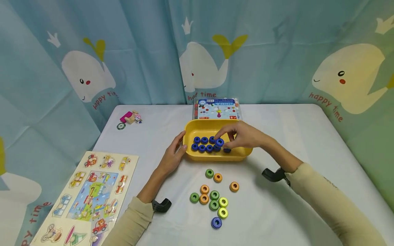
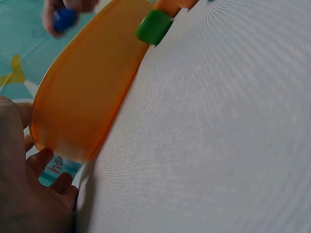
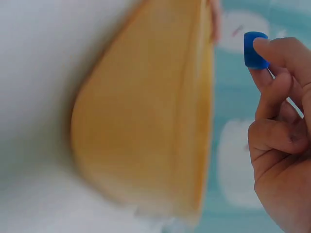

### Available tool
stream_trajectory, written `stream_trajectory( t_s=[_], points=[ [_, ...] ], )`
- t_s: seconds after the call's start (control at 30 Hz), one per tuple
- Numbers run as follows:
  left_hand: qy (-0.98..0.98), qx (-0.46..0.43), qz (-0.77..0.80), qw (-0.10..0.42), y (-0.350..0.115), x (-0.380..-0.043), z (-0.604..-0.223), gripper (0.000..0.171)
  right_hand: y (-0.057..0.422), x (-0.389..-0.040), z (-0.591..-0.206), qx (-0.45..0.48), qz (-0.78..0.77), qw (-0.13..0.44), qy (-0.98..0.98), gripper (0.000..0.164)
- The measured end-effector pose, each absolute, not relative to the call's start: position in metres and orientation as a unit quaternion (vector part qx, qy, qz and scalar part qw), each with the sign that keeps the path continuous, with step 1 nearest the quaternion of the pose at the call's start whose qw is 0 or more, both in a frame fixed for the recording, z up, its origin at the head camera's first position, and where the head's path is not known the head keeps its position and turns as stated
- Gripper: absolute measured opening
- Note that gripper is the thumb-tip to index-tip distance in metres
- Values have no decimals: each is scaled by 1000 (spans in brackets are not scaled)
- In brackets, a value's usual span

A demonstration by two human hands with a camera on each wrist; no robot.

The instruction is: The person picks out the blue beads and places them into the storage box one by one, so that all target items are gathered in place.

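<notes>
A yellow plastic tub (image 1: 215,158) stands mid-table, with several blue rings (image 1: 201,148) in rows on its floor. My left hand (image 1: 173,155) grips the tub's left end, thumb by the near corner and fingers along the rim. In the left wrist view the same hand (image 2: 24,174) is at the tub's curved end wall (image 2: 82,92). Over the tub's right half, my right hand (image 1: 243,136) pinches one blue ring (image 1: 220,142) between thumb and fingertips. The right wrist view shows this blue ring (image 3: 254,50) raised above the rim.
Loose green rings (image 1: 194,197), orange rings (image 1: 234,186), yellow-green rings (image 1: 223,213) and one blue ring (image 1: 216,222) lie in front of the tub. Behind it stands a clear boxed set (image 1: 218,108). A wooden picture puzzle (image 1: 92,194) lies left; small toys (image 1: 131,118) sit at back left.
</notes>
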State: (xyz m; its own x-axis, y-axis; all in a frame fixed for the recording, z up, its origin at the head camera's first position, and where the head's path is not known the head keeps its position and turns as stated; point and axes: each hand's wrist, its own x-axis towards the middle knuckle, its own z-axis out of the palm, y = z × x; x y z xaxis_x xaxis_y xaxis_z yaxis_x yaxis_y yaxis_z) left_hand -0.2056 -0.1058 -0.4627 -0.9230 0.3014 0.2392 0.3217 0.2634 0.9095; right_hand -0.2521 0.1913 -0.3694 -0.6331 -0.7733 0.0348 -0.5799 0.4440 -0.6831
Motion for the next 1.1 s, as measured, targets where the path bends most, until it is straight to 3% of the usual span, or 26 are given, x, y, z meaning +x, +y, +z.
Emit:
stream_trajectory(
  t_s=[0.17, 0.4, 0.7, 1.1],
  points=[
    [-799, -200, -567, 16, -108, -211, -476, 52, 204, -291, -390, -363, -310, 167, 863, 28],
    [-793, -208, -573, 18, -102, -196, -442, 51, 204, -316, -405, -390, -265, 197, 859, 27],
    [-798, -204, -567, 17, -103, -196, -442, 51, 198, -328, -408, -367, -241, 280, 854, 27],
    [-799, -205, -564, 25, -106, -198, -445, 51, 191, -333, -414, -363, -241, 307, 846, 29]
  ],
)
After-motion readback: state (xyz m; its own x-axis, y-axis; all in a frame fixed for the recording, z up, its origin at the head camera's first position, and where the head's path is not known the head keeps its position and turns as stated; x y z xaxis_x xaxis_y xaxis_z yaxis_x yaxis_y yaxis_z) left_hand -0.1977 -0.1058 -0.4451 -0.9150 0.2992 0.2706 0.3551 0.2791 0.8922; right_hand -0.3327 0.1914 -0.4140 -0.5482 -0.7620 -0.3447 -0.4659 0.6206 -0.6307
